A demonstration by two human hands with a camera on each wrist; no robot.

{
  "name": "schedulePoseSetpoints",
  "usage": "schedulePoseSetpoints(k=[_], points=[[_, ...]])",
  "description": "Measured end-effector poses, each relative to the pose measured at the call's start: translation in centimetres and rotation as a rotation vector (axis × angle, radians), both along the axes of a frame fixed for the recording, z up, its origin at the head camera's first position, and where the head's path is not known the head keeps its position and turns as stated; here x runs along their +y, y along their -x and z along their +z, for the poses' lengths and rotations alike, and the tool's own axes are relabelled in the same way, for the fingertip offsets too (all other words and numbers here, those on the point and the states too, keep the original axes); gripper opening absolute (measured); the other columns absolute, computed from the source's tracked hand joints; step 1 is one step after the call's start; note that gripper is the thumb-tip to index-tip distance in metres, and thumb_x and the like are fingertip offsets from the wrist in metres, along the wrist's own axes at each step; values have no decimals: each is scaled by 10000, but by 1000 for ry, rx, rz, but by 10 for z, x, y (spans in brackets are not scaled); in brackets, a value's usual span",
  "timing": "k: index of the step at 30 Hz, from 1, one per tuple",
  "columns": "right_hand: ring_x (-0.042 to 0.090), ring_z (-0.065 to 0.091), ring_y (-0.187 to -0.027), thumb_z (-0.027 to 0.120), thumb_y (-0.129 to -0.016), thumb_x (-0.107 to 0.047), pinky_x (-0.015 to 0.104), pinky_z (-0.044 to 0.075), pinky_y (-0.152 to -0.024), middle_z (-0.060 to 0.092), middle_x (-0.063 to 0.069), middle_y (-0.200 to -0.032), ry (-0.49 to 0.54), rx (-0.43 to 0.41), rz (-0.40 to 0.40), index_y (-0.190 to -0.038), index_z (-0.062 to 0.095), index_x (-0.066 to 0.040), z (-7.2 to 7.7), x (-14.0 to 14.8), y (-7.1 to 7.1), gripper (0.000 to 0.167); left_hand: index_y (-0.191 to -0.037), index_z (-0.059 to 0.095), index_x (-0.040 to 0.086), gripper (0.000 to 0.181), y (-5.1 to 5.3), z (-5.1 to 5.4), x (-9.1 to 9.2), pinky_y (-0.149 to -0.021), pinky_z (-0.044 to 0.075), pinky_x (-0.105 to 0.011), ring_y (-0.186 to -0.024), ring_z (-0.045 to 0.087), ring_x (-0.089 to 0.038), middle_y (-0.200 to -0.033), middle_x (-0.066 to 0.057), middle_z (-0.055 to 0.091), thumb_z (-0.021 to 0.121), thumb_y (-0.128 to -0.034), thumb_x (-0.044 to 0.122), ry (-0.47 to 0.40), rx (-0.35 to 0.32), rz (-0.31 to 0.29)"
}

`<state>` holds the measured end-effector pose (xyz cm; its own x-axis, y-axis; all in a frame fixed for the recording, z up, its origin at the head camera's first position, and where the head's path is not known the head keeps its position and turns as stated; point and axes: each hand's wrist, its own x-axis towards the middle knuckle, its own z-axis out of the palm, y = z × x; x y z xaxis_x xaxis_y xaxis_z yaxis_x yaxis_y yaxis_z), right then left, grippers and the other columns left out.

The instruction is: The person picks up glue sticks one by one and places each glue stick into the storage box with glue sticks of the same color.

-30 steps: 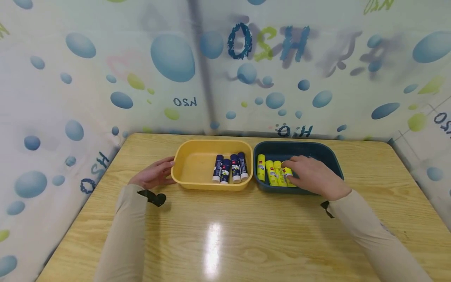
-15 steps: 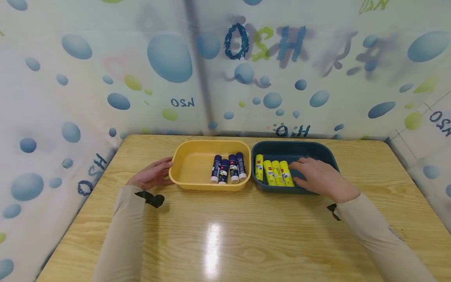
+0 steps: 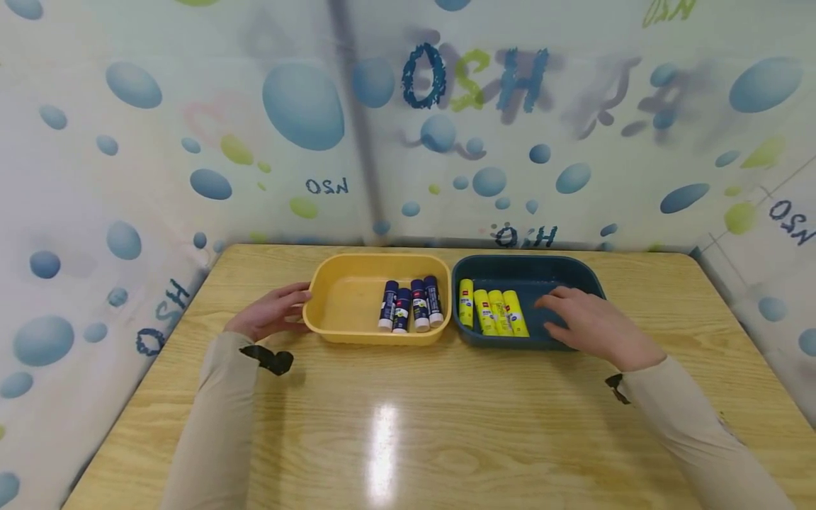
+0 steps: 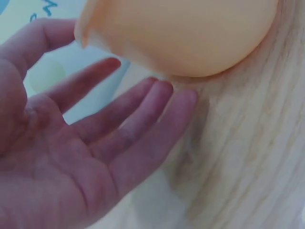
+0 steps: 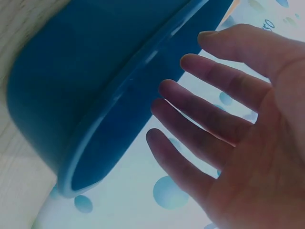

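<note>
My left hand [image 3: 270, 312] is at the left end of a yellow bin [image 3: 347, 304]. In the left wrist view its thumb touches the rim of the yellow bin [image 4: 190, 33], while the other fingers extend loosely near the wall. Several dark blue glue sticks [image 3: 401, 312] with white ends lie side by side in that bin's right part. Over the right part of a dark blue bin [image 3: 503, 343] hovers my right hand [image 3: 593, 322], fingers spread and nothing held. Several yellow glue sticks [image 3: 500, 315] lie in a row at that bin's left, apart from the hand.
Both bins stand end to end near the back of a wooden table [image 3: 433, 404]. Behind them rises a white curtain [image 3: 395, 177] printed with drops and letters. A bright reflection shines on the table's front part.
My right hand has come off the rightmost yellow glue stick and moved right, its fingers opening. The left hand keeps its place by the yellow bin. The head view has shifted slightly.
</note>
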<state>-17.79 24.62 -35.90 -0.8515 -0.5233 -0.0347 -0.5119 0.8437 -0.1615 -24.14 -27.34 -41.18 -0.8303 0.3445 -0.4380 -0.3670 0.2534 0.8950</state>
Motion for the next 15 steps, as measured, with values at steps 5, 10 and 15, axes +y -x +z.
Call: schedulePoseSetpoints(k=[5,10,15], points=[[303,605,-885,728,-855,-103,455,530,-718,606,170,-1076,12,26,-13,-1132,658,-4,-3,8,-1,302,-1542,180,52,650,-2,8,4,-980,438,-491,-1213,445,-355,-1496,-236,280,474,-1030,322,114,51,-23],[369,597,-955,722,-854,-89,511,512,-775,581,222,-1131,23,43,-50,-1169,638,23,-6,17,-1,345,-1548,154,66,661,-5,15,10,-985,430,-504,-1279,386,-413,-1498,-252,273,456,-1034,350,200,103,-36],[432,558,-1042,718,-855,-81,557,489,-821,531,273,-1219,34,52,-93,-1234,599,35,-9,27,-1,414,-1548,143,57,667,-9,22,19,-1023,365,-563,-1340,288,-461,-1531,-280,174,458,-1034,343,327,193,-37]])
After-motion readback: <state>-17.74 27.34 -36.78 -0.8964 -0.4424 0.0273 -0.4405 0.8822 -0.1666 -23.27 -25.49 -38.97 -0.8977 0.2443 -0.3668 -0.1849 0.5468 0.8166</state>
